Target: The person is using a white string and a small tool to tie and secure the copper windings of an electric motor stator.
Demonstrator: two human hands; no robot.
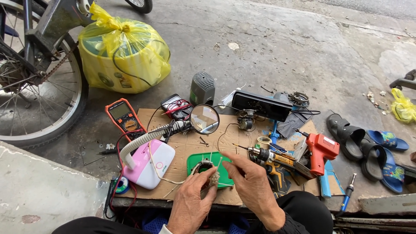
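My left hand [191, 200] and my right hand [250, 184] meet low in the head view over a green mat [196, 161] on a sheet of cardboard [186, 149]. Between their fingertips they hold a small wound coil part [208, 171] with thin wires sticking up from it. Both hands pinch this part just above the mat. A round magnifier [204, 118] on a white flexible neck stands behind the mat.
An orange multimeter [125, 118], a pink and white lamp base [149, 164], a red soldering gun [321, 149], screwdrivers [268, 155] and a black box [261, 105] lie around. A yellow bag [123, 52] and bicycle wheel [39, 95] are at left, sandals [366, 145] at right.
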